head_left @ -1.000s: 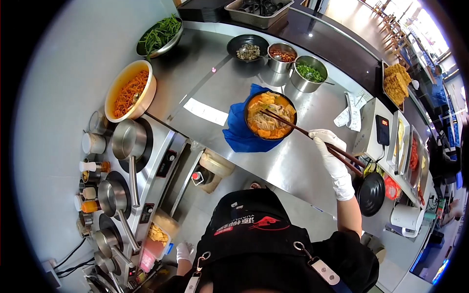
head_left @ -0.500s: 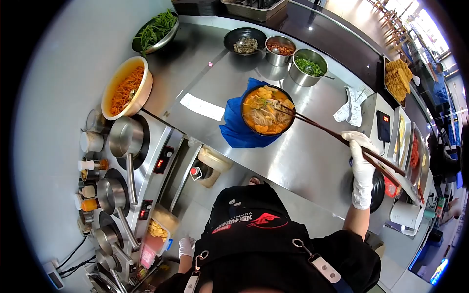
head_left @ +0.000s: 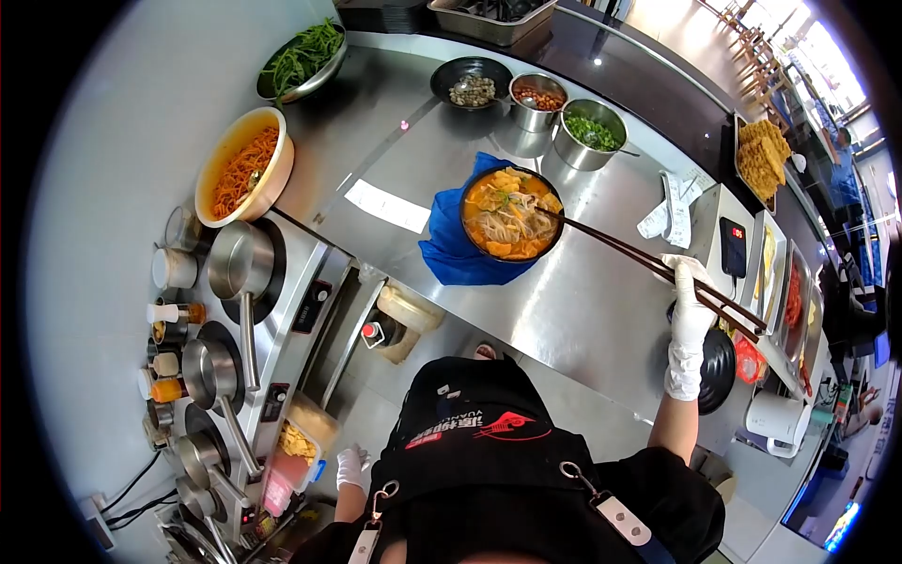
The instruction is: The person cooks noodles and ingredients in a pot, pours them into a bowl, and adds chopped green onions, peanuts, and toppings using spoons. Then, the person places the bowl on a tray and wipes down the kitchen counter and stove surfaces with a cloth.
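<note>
My right hand [head_left: 691, 315], in a white glove, grips long brown chopsticks [head_left: 625, 251]. Their tips touch the food in a black bowl [head_left: 513, 214] of noodles in orange broth. Under and left of the bowl lies a blue cloth [head_left: 451, 246] on the steel counter [head_left: 564, 310]. Low beside my body hangs my left hand [head_left: 351, 465], also gloved, fingers apart and holding nothing. A paper slip [head_left: 387, 206] lies left of the cloth.
Burners with pots [head_left: 240, 260] stand at the left, near a tub of orange shreds [head_left: 278, 172] and a bowl of greens [head_left: 327, 77]. Behind are a black dish [head_left: 446, 86] and a steel pot of chopped greens [head_left: 578, 153]. A scale [head_left: 719, 211] stands right.
My right hand has moved right, away from the bowl, and the chopsticks now reach the bowl's right part from farther off. My left hand stays low with small movement.
</note>
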The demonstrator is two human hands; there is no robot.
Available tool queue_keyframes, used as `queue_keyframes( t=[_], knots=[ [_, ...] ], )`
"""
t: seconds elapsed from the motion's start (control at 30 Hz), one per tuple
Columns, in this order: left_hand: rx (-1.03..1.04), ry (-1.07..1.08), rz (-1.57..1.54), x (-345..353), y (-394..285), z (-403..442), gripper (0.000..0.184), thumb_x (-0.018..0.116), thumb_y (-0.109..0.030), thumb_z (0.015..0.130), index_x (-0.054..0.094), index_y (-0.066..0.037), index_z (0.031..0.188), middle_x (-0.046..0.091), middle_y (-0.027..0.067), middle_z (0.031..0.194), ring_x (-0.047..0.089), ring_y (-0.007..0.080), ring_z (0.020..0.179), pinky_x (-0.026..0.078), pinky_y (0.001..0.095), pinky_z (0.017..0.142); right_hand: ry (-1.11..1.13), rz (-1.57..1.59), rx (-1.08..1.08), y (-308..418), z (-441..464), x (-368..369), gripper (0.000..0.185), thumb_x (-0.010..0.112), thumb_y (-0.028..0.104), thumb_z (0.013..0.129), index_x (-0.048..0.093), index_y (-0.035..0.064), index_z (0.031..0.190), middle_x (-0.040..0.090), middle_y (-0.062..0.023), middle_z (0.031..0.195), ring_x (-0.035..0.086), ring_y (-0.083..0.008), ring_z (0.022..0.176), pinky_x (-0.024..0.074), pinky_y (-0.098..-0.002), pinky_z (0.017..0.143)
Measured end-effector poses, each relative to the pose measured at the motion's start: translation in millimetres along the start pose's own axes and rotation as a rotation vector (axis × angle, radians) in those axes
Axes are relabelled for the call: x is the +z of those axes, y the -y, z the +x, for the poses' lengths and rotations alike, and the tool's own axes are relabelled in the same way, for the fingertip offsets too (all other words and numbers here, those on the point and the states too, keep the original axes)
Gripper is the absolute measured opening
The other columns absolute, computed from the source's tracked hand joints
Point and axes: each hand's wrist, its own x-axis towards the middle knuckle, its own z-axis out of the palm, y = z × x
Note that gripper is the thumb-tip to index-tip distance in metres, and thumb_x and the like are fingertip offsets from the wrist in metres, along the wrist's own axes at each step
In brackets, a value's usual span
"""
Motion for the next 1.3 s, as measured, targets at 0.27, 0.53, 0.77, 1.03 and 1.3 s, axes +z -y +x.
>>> queue_keyframes(
  t=[0.27, 0.53, 0.77, 1.03, 1.3],
  knots=[
    [-0.01, -0.162, 0.124, 7, 21, -5, 0.029, 0.053, -0.032, 0.092, 0.053, -0.004, 0.088, 0.063, 0.0163, 0.075, 0.061, 0.0271, 0.058, 0.048, 0.0358, 0.05, 0.066, 0.034, 0.048, 0, -7, -4, 0.017, 0.061, 0.01, 0.093, 0.067, -0.0053, 0.096, 0.068, -0.0099, 0.09, 0.065, -0.0165, 0.082, 0.0528, -0.0285, 0.077],
    [-0.133, -0.107, 0.069, 10, 7, 8, 0.026, 0.049, -0.03, 0.095, 0.052, -0.004, 0.093, 0.061, 0.0126, 0.073, 0.062, 0.0257, 0.059, 0.049, 0.0346, 0.047, -0.046, 0.045, 0.034, 3, -2, 4, 0.021, 0.056, 0.013, 0.096, 0.068, -0.0044, 0.094, 0.069, -0.0089, 0.092, 0.064, -0.0144, 0.077, 0.0502, -0.0245, 0.071],
    [-0.042, -0.105, 0.125, 16, -19, 2, 0.033, 0.051, -0.037, 0.095, 0.052, -0.004, 0.098, 0.063, 0.015, 0.078, 0.063, 0.026, 0.06, 0.051, 0.0353, 0.047, -0.056, 0.01, -0.052, -18, 8, 41, 0.013, 0.061, 0.005, 0.092, 0.069, -0.0045, 0.095, 0.069, -0.0079, 0.091, 0.064, -0.0148, 0.085, 0.0499, -0.0268, 0.082],
    [0.109, 0.003, 0.389, 29, -56, -7, 0.033, 0.051, -0.036, 0.093, 0.054, -0.003, 0.098, 0.064, 0.0158, 0.08, 0.063, 0.0263, 0.059, 0.05, 0.036, 0.048, -0.117, -0.062, -0.03, 14, -10, 24, 0.014, 0.06, 0.008, 0.093, 0.069, -0.0034, 0.094, 0.069, -0.0072, 0.091, 0.063, -0.014, 0.084, 0.0502, -0.0281, 0.082],
    [0.088, 0.0, 0.47, 39, -104, -4, 0.028, 0.051, -0.031, 0.093, 0.055, -0.004, 0.087, 0.063, 0.0123, 0.074, 0.061, 0.0242, 0.054, 0.049, 0.0335, 0.046, -0.045, -0.088, -0.021, 13, -20, 28, 0.011, 0.062, 0.004, 0.091, 0.069, -0.0041, 0.092, 0.069, -0.0106, 0.093, 0.064, -0.018, 0.088, 0.0506, -0.0303, 0.084]
  ],
)
